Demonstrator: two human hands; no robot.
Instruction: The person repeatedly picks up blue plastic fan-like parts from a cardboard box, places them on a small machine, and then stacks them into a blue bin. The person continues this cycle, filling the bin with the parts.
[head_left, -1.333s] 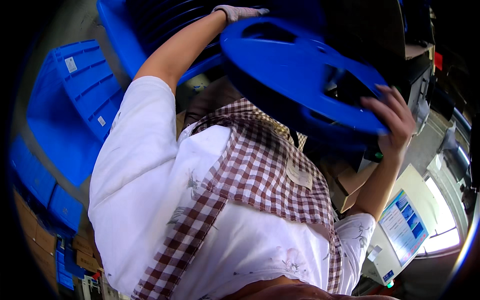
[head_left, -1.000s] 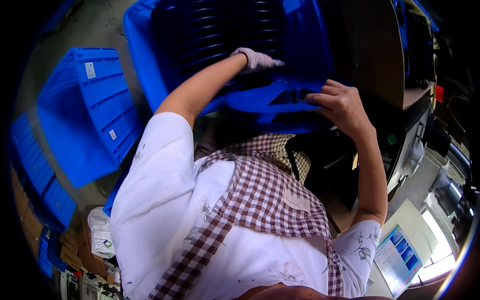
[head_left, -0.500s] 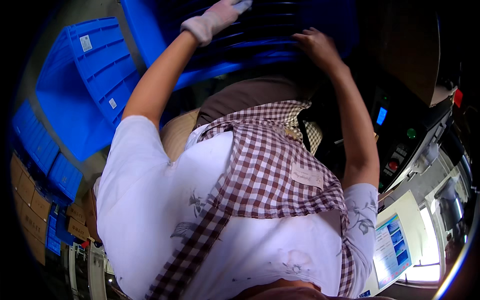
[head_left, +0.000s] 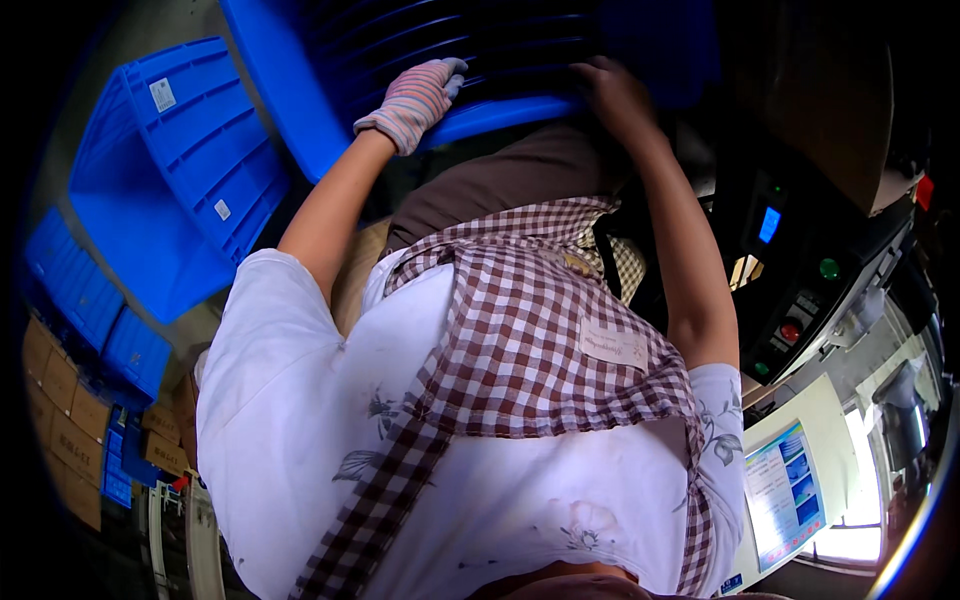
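Observation:
My left hand (head_left: 415,103), in a striped pink and grey knit glove, is at the near side of a large blue crate (head_left: 290,110). Its fingers reach in over the near rim, thumb tip a little apart from the others, and nothing shows in them. Inside the crate lie several long, dark, glossy curved pieces (head_left: 520,45) in rows; their exact kind is unclear. My bare right hand (head_left: 618,95) hangs over the crate's near right part, beside these pieces. Shadow and motion smear its fingers, so what they touch is hidden.
Left of the crate, another blue crate (head_left: 195,150) lies on its side. Stacked blue crates (head_left: 90,290) and cardboard boxes (head_left: 75,420) stand at the far left. To my right is a black control panel (head_left: 800,290) with buttons, and a poster board (head_left: 790,490) below it.
My left hand has drawn back toward me, from over the dark pieces to the crate's near rim. My right hand has shifted slightly left and nearer. The view has shifted a little.

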